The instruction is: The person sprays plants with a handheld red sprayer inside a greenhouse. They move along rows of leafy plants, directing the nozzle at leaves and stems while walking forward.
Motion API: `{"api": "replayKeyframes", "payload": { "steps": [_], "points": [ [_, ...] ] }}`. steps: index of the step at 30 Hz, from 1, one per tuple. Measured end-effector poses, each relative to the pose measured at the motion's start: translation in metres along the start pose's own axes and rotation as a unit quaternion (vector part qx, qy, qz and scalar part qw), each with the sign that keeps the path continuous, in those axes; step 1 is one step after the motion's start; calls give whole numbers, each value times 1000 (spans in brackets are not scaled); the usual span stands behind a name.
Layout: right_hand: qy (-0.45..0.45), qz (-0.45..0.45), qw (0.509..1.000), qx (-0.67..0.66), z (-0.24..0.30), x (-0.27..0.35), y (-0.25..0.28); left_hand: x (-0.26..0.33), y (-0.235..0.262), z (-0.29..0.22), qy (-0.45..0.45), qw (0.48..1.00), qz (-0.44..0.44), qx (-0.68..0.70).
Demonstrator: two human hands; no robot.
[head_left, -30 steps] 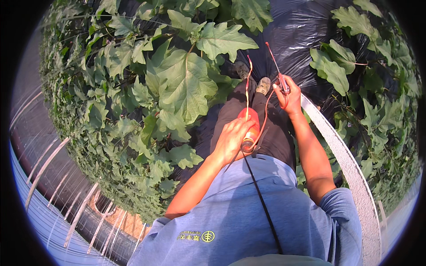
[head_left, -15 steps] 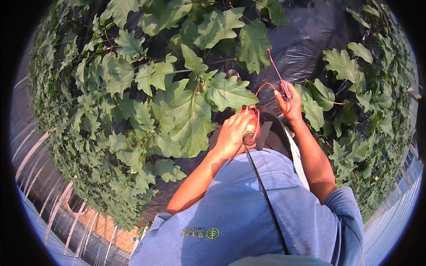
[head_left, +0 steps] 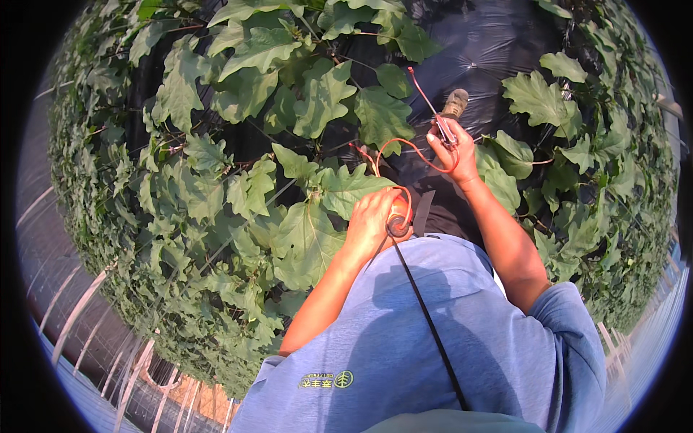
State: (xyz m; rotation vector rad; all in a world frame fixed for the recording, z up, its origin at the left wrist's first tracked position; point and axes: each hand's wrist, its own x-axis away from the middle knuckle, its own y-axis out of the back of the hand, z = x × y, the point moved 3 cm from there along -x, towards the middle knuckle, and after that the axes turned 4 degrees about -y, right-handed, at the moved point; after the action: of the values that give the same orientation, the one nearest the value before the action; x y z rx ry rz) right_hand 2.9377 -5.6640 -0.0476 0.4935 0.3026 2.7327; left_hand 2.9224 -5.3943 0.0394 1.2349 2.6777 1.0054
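The orange spool (head_left: 398, 215), clamped in the left hand (head_left: 372, 220), has fed out more red cord (head_left: 404, 148) as the right hand (head_left: 453, 148), pinching it, rose toward the leaves (head_left: 317, 101).

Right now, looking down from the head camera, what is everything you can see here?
Leafy plants: many, green, filling left, top and right.
Ground sheet: one, black and shiny, under the plants at top.
Small bottle: one, orange, in the left hand.
Thin tube: one, red-orange, looping from bottle to right hand.
Strap: one, black, across the shirt.
Shirt: one, blue, bottom centre.
Shoe: one, brownish, beyond the right hand.
Left hand: holds the bottle.
Right hand: grips the tube's slim tip.
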Motion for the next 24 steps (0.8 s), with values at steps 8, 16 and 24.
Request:
{"api": "replayKeyframes", "payload": {
  "steps": [8, 16, 24],
  "points": [
    [18, -16, 999, -41, -5, -70, 96, -134, 6, -44, -35, 996, -34, -75],
    [63, -54, 996, -13, -2, -160, 237, -302, -20, -121, -37, 997, 29, -55],
    [37, -109, 993, 15, -2, -240, 337, -407, -45, -137, -63, 992, 108, 0]
  ]
}}
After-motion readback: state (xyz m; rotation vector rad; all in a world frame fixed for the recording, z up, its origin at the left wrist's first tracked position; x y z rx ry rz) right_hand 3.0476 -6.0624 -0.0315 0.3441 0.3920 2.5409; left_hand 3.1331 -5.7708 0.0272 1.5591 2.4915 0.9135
